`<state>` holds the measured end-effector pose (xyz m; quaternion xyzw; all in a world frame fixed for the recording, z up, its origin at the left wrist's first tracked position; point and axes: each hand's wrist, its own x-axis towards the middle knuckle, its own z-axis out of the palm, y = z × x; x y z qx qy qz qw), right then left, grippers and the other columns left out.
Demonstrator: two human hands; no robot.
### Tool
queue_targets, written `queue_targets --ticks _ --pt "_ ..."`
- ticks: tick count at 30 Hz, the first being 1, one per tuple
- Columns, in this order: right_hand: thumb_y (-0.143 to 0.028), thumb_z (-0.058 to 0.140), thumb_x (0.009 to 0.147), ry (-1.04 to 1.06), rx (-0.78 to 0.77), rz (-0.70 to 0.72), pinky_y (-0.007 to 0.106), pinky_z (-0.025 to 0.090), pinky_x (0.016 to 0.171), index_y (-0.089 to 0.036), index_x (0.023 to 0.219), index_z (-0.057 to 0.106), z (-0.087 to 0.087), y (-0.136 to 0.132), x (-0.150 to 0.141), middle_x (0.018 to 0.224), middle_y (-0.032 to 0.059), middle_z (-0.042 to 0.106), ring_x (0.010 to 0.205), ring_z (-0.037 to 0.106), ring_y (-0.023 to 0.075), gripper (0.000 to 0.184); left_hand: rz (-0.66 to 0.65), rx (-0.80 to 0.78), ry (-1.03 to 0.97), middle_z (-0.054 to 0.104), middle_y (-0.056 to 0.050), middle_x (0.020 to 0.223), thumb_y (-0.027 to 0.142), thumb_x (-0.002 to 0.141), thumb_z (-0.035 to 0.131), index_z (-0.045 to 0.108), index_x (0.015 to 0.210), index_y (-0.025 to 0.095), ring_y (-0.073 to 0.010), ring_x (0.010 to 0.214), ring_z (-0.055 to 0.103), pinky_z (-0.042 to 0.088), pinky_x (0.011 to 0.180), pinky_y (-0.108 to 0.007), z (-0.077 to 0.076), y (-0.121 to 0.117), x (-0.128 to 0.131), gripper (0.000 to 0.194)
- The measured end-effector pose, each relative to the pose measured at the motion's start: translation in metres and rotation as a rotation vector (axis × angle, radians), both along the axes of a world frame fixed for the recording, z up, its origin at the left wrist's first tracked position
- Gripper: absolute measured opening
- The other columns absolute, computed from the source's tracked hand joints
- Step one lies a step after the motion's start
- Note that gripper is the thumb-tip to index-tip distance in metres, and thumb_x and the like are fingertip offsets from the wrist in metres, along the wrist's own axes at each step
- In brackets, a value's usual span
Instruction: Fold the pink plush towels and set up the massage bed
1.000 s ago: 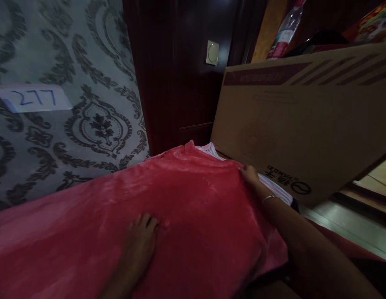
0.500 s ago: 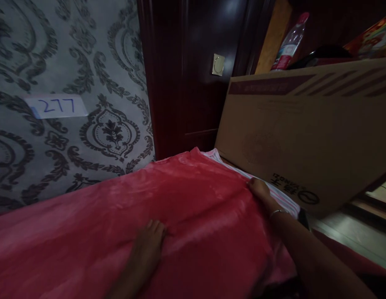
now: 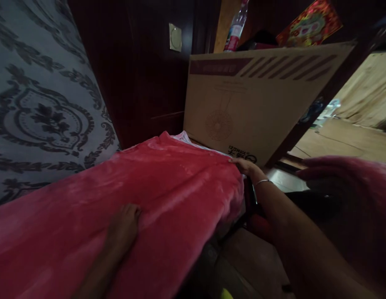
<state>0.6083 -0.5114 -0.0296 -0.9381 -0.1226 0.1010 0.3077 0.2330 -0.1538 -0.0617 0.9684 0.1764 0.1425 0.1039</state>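
A plush red blanket point(image 3: 168, 182) covers a bed that runs from lower left to centre. My left hand point(image 3: 123, 226) lies flat on top of it, fingers pressed into the pile. My right hand point(image 3: 247, 166) is at the blanket's far right edge, fingers closed on the fabric beside the striped white sheet point(image 3: 186, 139) underneath. A thin bangle point(image 3: 262, 181) circles my right wrist.
A large cardboard box point(image 3: 252, 104) stands against the bed's far end. A plastic bottle point(image 3: 236, 27) and a colourful packet point(image 3: 309, 23) sit behind it. Patterned grey wallpaper point(image 3: 40, 108) is on the left, dark wood panelling point(image 3: 143, 70) behind. More pink fabric point(image 3: 361, 195) lies at right.
The view has swung to the right, so the paper label on the wall has left the frame. My right hand has slid along the blanket's edge toward the box; the left hand stays flat.
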Motion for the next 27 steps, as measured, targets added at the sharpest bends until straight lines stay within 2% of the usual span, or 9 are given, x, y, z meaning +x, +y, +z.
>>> queue_targets --ticks 3,6,10,13,18,20,24,27 --pt "-0.03 0.056 0.092 -0.027 -0.02 -0.011 0.025 0.054 0.075 -0.014 0.109 0.074 0.004 -0.01 -0.011 0.094 0.0087 0.076 0.078 0.069 0.0181 0.029 -0.002 -0.011 -0.02 0.069 -0.011 0.085 0.026 0.093 0.031 0.064 0.079 0.018 -0.0263 0.083 0.061 0.045 0.078 -0.04 0.004 -0.002 0.0 0.037" --pt "-0.027 0.065 0.085 -0.097 -0.111 -0.076 0.026 0.052 0.077 -0.011 0.104 0.075 0.011 -0.019 -0.013 0.101 0.0119 0.075 0.087 0.07 0.0215 0.026 -0.011 -0.038 -0.077 0.068 -0.011 0.081 0.028 0.091 0.032 0.061 0.075 0.02 -0.0259 0.081 0.061 0.045 0.076 -0.039 0.006 -0.003 -0.001 0.035" --pt "-0.034 0.063 0.087 -0.22 -0.246 -0.161 0.03 0.051 0.085 -0.013 0.108 0.074 0.018 -0.023 -0.011 0.112 0.016 0.072 0.106 0.067 0.0279 0.032 -0.01 -0.037 -0.144 0.066 -0.009 0.078 0.03 0.092 0.032 0.059 0.072 0.022 -0.0242 0.077 0.059 0.045 0.074 -0.038 0.005 -0.003 -0.002 0.035" --pt "-0.036 0.061 0.088 -0.227 -0.331 -0.189 0.033 0.051 0.088 -0.014 0.109 0.074 0.012 -0.02 -0.015 0.116 0.0178 0.07 0.112 0.065 0.03 0.033 -0.041 -0.034 -0.132 0.064 -0.007 0.074 0.028 0.092 0.033 0.057 0.069 0.022 -0.0232 0.073 0.058 0.044 0.071 -0.037 0.004 -0.003 -0.004 0.034" --pt "-0.033 0.058 0.091 -0.18 -0.409 -0.168 0.035 0.053 0.085 -0.01 0.103 0.075 -0.006 -0.014 -0.024 0.11 0.0217 0.072 0.105 0.069 0.0304 0.031 -0.07 0.051 -0.302 0.062 -0.007 0.073 0.028 0.096 0.032 0.059 0.072 0.022 -0.023 0.073 0.057 0.044 0.072 -0.036 -0.004 -0.005 -0.009 0.036" --pt "-0.031 0.058 0.091 -0.172 -0.419 -0.145 0.033 0.053 0.082 -0.011 0.097 0.076 -0.008 -0.012 -0.023 0.104 0.0208 0.073 0.101 0.07 0.029 0.028 -0.09 0.051 -0.228 0.063 -0.007 0.074 0.022 0.095 0.032 0.059 0.071 0.022 -0.0226 0.072 0.057 0.043 0.071 -0.036 -0.008 -0.007 -0.009 0.035" --pt "-0.029 0.064 0.086 -0.181 -0.424 -0.108 0.032 0.053 0.077 -0.011 0.092 0.077 -0.003 0.002 -0.01 0.097 0.0201 0.074 0.096 0.071 0.0301 0.023 -0.077 0.028 -0.038 0.066 -0.007 0.08 0.013 0.091 0.035 0.061 0.075 0.021 -0.023 0.077 0.06 0.043 0.075 -0.036 -0.011 -0.01 -0.008 0.032" --pt "-0.025 0.063 0.085 -0.232 -0.375 -0.063 0.029 0.051 0.078 -0.014 0.105 0.075 0.002 0.038 0.006 0.106 0.0165 0.074 0.1 0.07 0.0277 0.026 -0.075 0.057 -0.027 0.068 -0.007 0.083 0.014 0.09 0.037 0.064 0.078 0.022 -0.0239 0.083 0.062 0.045 0.081 -0.038 -0.015 -0.008 -0.009 0.03"
